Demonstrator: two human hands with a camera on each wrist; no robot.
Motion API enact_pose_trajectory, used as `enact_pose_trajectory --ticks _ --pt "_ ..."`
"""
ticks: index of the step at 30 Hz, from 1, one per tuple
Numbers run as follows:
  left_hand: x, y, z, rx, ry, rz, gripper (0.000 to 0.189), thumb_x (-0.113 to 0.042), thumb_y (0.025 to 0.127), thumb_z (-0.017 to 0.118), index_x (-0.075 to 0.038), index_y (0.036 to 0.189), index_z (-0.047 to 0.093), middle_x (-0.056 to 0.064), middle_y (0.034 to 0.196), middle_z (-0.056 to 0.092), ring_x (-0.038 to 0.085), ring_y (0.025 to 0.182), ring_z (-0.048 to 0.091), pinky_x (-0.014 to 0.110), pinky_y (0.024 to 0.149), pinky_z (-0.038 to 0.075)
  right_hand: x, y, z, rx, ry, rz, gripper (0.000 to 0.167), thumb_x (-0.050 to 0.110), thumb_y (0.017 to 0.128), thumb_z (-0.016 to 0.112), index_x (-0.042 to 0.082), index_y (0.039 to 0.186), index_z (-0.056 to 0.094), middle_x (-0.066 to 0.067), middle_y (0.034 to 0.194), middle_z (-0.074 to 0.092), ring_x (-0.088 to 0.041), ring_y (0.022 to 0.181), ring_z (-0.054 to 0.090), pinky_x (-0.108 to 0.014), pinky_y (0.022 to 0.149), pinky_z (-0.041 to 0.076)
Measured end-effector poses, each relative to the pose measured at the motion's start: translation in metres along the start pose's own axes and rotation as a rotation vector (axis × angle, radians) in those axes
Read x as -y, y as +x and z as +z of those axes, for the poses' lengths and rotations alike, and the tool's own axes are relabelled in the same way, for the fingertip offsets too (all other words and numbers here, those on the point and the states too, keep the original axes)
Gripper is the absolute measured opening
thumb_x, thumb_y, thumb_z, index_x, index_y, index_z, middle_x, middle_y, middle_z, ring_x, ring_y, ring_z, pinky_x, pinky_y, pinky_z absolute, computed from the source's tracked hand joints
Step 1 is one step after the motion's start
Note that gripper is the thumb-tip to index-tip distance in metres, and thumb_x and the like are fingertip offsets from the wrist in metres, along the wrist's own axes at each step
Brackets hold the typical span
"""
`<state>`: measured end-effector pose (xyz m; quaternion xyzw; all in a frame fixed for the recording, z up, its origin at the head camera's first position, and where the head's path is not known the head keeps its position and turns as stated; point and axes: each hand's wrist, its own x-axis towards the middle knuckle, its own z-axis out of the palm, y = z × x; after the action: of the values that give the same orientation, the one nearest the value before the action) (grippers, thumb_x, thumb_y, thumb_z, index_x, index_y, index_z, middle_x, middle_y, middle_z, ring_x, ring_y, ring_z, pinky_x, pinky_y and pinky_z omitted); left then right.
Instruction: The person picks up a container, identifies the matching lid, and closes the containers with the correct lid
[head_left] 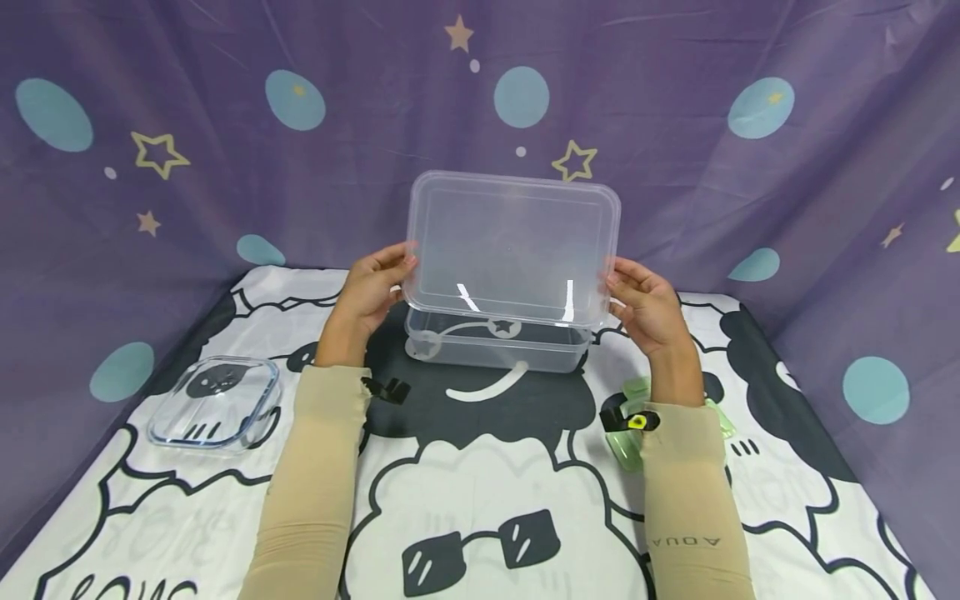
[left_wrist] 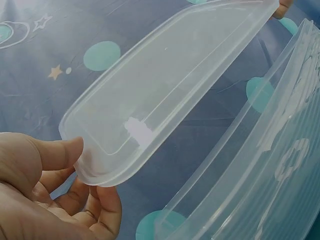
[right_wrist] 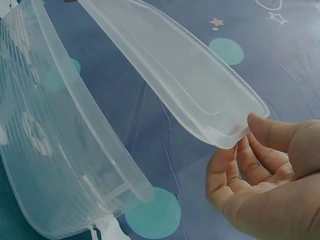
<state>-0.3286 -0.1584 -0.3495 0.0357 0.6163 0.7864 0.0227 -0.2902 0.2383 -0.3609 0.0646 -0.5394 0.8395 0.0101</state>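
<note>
Left hand [head_left: 367,289] and right hand [head_left: 651,308]: each pinches one short side of lid [head_left: 513,242], thumb opposite curled fingers | Lid: oblong, see-through, tilted, raised above box [head_left: 495,357], not touching it | Box: open, on bench [head_left: 480,471] | Handling, judged: light, slightly bendy, perhaps slippery; best held by opposite short rims

Translucent pale-green object [head_left: 626,451] partly hidden by beige right sleeve [head_left: 693,500], clear rectangular plastic box [left_wrist: 270,185] cut off in left wrist view
</note>
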Motion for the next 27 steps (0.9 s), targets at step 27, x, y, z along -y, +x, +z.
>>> enact_pose_trajectory --ticks 27 --pt "-0.0058 0.0039 -0.0005 -0.029 0.107 0.070 0.026 -0.002 0.097 0.068 -0.004 0.122 0.068 0.000 0.101 0.064 0.013 0.087 0.063 0.026 0.075 0.056 0.0057 0.0032 0.0017 0.015 -0.078 -0.106 0.024 -0.007 0.096 0.065 0.011 0.110 0.072 -0.002 0.099 0.069 -0.016 0.092 0.065 -0.028 0.076 0.057"
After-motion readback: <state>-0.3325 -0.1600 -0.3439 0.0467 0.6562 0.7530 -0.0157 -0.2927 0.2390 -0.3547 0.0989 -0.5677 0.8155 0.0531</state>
